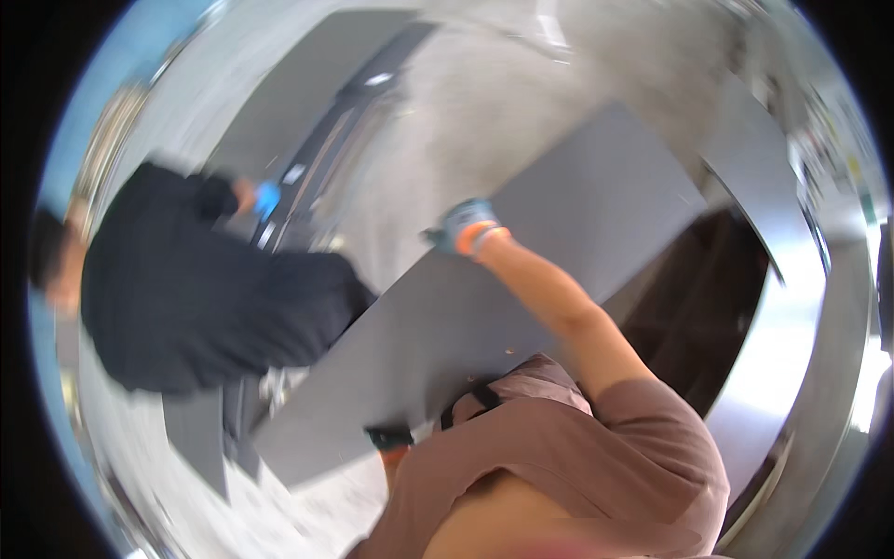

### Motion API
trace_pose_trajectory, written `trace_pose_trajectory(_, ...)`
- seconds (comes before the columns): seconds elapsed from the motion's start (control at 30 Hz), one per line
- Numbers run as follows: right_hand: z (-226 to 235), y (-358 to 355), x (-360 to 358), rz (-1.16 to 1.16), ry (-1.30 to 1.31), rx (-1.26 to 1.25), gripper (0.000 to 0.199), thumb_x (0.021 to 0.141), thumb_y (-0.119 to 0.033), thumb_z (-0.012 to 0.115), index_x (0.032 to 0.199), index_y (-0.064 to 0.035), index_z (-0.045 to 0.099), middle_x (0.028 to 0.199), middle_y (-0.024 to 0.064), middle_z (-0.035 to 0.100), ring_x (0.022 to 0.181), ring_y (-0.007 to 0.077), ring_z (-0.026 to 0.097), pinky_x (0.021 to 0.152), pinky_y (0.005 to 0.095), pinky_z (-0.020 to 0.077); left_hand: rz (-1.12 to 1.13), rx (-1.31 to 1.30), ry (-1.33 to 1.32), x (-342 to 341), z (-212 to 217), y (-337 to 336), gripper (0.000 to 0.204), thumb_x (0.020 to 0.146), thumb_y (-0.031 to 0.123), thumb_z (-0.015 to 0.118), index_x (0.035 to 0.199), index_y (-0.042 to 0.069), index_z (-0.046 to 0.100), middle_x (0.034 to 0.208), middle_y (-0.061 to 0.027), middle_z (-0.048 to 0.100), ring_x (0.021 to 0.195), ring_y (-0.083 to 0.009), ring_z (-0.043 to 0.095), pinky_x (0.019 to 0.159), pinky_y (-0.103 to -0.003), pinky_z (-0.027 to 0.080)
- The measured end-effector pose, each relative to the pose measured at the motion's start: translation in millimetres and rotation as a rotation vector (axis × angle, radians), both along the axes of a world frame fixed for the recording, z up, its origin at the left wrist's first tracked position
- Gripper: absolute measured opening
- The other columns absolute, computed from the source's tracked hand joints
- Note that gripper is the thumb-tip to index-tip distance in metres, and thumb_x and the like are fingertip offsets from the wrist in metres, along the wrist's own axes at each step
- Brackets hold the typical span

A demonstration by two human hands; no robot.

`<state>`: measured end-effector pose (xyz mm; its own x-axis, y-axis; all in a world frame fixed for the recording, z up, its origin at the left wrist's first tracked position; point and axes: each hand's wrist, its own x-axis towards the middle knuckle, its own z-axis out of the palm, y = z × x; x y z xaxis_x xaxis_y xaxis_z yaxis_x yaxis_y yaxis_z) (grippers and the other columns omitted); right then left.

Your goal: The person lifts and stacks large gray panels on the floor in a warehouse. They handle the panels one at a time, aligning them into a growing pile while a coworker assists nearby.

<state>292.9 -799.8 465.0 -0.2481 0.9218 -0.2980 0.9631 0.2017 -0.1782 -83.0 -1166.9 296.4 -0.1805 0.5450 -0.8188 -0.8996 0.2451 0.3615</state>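
Large flat grey panel [521,279] is up off the floor [438,158] and tilted, mid-carry: right hand [468,226], in a grey-and-orange glove, has its fingers clamped over the panel's far edge, while the left hand [391,440], also gloved, sits at the near lower edge, grip too hidden to tell. A co-worker [205,289] in a dark top with a blue glove [267,197] is bent over a long dark metal frame [326,149] just beyond the panel, not touching it. I'd judge the lift done and the set-down not yet; frame is motion-blurred, so no destination is visible.
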Motion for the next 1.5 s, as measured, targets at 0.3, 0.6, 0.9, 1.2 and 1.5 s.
trace_pose_trajectory(0.3,-9,0,-3,0.059,0.015,-0.155,0.058,0.094,-0.055,0.039,0.087,-0.0100,0.076,0.088,0.0088,0.072,0.089,0.0285,0.067,0.090,0.0394,0.0450,-0.115,-0.040,0.006,-32,-27,17,0.076,0.090,0.070,0.036,0.142,0.015,0.047,0.146,-0.0095,0.046,0.133,-0.0361,0.040,0.113,-0.055,0.028)
trace_pose_trajectory(0.6,-29,18,-64,-0.047,-0.061,-0.126,0.072,0.093,-0.065,0.035,0.074,-0.0056,0.072,0.081,0.0161,0.070,0.084,0.0361,0.067,0.079,0.0437,0.0506,0.092,0.075,-0.089,-74,-34,-1,0.078,0.090,0.071,0.035,0.142,0.015,0.046,0.147,-0.0094,0.045,0.133,-0.0366,0.040,0.113,-0.056,0.027)
trace_pose_trajectory(0.9,-50,13,-94,-0.011,-0.145,-0.106,0.069,0.091,-0.063,0.039,0.075,-0.0054,0.073,0.082,0.0163,0.071,0.085,0.0388,0.066,0.080,0.0445,0.0505,0.326,-0.097,-0.190,-80,-41,-28,0.086,0.085,0.077,0.044,0.144,0.015,0.045,0.150,-0.0049,0.043,0.137,-0.0316,0.038,0.116,-0.050,0.024)
trace_pose_trajectory(1.2,-70,2,-100,-0.034,-0.228,-0.088,0.070,0.092,-0.062,0.036,0.075,-0.0057,0.074,0.080,0.0149,0.071,0.081,0.0372,0.066,0.078,0.0431,0.0511,0.360,-0.023,-0.234,-78,-42,-29,0.080,0.086,0.073,0.049,0.140,0.013,0.049,0.146,-0.0070,0.048,0.133,-0.0323,0.042,0.115,-0.051,0.029)
trace_pose_trajectory(1.5,-70,10,-102,-0.045,-0.202,-0.110,0.069,0.091,-0.062,0.038,0.078,-0.0055,0.074,0.082,0.0147,0.071,0.084,0.0365,0.067,0.080,0.0427,0.0505,0.250,0.135,-0.264,-88,-53,-42,0.084,0.083,0.075,0.050,0.140,0.013,0.050,0.145,-0.0069,0.048,0.134,-0.0335,0.041,0.115,-0.052,0.027)
